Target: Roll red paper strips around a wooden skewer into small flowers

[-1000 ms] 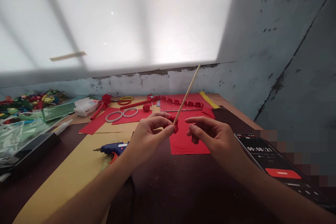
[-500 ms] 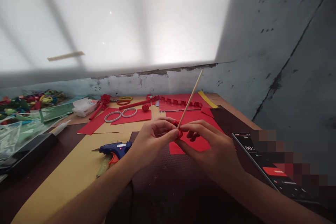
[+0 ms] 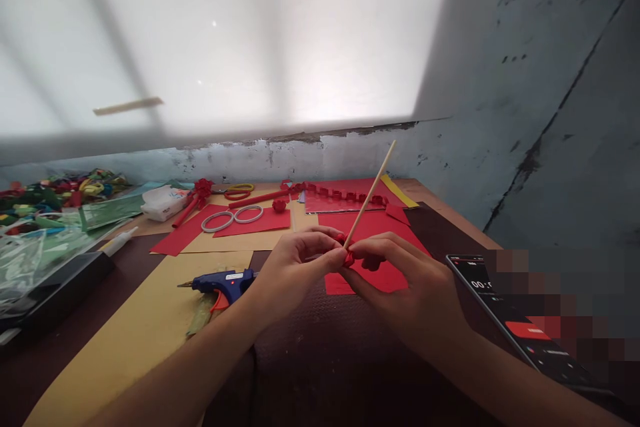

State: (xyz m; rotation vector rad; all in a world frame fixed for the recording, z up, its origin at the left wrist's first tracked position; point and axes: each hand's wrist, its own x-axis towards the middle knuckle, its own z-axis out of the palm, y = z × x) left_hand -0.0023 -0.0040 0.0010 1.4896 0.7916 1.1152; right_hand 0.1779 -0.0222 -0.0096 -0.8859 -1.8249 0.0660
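Between my two hands is a small red paper flower [image 3: 349, 257], mostly hidden by the fingers. A thin wooden stick [image 3: 373, 190] rises from it, leaning up to the right. My left hand [image 3: 295, 263] is closed, its thumb and fingers pinching the flower at the stick's base. On the other side, my right hand [image 3: 410, 273] pinches the flower's edge between thumb and fingertips. Below both hands lies a red paper sheet [image 3: 340, 284]. A blue glue gun [image 3: 225, 282] with an orange trigger rests left of my left wrist.
Two pale rings [image 3: 217, 222], a red flower [image 3: 279, 205] and scissors [image 3: 240, 191] lie behind. A row of red curled pieces [image 3: 337, 194] is at the back. On the right is a phone [image 3: 500, 300]; at left are a black box [image 3: 55, 297] and coloured scraps [image 3: 45, 197].
The stick has tilted slightly further right and its tip sits a little lower. My right fingers have closed in on the flower. The whole view has shifted slightly.
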